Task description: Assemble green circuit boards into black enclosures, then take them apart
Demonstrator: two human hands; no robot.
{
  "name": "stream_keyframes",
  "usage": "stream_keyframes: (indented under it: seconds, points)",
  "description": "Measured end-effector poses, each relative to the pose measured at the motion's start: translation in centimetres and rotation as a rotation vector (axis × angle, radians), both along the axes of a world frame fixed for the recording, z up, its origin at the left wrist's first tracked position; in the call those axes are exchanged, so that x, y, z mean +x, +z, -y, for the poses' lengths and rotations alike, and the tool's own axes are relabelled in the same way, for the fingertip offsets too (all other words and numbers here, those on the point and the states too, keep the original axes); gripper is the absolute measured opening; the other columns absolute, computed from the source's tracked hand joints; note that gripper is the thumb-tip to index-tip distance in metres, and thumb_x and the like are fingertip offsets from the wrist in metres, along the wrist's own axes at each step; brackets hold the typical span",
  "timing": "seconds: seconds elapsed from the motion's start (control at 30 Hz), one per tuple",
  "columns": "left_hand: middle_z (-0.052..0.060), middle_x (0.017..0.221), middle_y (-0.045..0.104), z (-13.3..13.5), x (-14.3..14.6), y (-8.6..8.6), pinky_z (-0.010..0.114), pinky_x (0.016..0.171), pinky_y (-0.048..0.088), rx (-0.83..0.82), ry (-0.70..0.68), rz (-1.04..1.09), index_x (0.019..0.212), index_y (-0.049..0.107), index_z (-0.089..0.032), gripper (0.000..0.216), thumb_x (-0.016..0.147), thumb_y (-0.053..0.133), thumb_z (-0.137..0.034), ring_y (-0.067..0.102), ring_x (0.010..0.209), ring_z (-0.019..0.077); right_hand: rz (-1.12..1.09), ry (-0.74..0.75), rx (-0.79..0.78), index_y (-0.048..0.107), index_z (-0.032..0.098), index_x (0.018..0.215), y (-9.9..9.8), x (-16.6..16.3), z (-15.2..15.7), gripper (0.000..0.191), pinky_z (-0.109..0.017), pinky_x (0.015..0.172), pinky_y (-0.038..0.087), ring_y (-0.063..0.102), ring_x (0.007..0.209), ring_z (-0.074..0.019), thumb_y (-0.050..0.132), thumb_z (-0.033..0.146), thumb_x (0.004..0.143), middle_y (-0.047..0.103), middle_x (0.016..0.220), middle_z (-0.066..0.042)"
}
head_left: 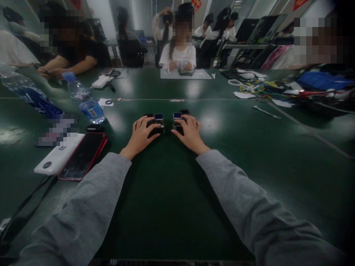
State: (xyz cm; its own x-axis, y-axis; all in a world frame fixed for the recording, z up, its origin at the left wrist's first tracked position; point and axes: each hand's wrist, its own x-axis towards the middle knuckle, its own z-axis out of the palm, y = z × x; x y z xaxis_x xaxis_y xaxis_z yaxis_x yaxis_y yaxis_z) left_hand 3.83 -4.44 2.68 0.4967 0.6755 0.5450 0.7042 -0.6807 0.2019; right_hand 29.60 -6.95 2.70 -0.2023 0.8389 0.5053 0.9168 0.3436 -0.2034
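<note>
Two small circuit boards with little screens are side by side on the dark green table (pixel 172 199), a narrow gap between them. My left hand (pixel 142 133) reaches over the left circuit board (pixel 159 117), its thumb and fingers curled around the sides. Around the right circuit board (pixel 176 116) my right hand (pixel 191 133) is closed in the same way, thumb at the near left edge. The fingers cover much of both boards. A further dark piece (pixel 184 111) shows just behind the right one; I cannot tell whether it is joined to it.
To the left lie a red-cased phone (pixel 83 157), a white power bank (pixel 57 157) and a water bottle (pixel 88 99). A wrench (pixel 266 112) and a heap of cables (pixel 252 87) are at the right. Across the table a person (pixel 179 55) handles something over a grey mat (pixel 169 75).
</note>
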Motion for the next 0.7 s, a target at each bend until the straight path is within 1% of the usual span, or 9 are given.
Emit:
stream_keyframes:
  seconds: [0.2, 0.4, 0.7]
  points:
    - [0.007, 0.145, 0.048, 0.08, 0.03, 0.09, 0.059, 0.112, 0.033, 0.006, 0.014, -0.018, 0.128, 0.059, -0.035, 0.036, 0.093, 0.064, -0.040, 0.036, 0.140, 0.0345, 0.012, -0.001, 0.030, 0.053, 0.024, 0.132, -0.23, 0.00, -0.04, 0.041, -0.053, 0.106, 0.032, 0.036, 0.135, -0.0341, 0.055, 0.046, 0.098, 0.043, 0.143, -0.013]
    - [0.009, 0.145, 0.048, 0.26, 0.12, 0.26, 0.057, 0.113, 0.032, -0.033, 0.025, -0.038, 0.129, 0.060, -0.031, 0.035, 0.094, 0.062, -0.040, 0.036, 0.140, 0.0334, 0.026, -0.015, 0.047, 0.055, 0.023, 0.132, -0.43, -0.05, -0.13, 0.040, -0.051, 0.105, 0.033, 0.038, 0.133, -0.0323, 0.051, 0.047, 0.100, 0.044, 0.143, -0.013]
    - [0.009, 0.144, 0.049, 0.43, 0.16, 0.56, 0.057, 0.110, 0.036, -0.051, 0.031, -0.047, 0.129, 0.058, -0.031, 0.036, 0.094, 0.061, -0.039, 0.040, 0.137, 0.0329, 0.058, -0.021, 0.025, 0.053, 0.022, 0.134, -0.39, 0.02, -0.19, 0.043, -0.051, 0.104, 0.033, 0.037, 0.133, -0.0331, 0.046, 0.048, 0.101, 0.043, 0.145, -0.014]
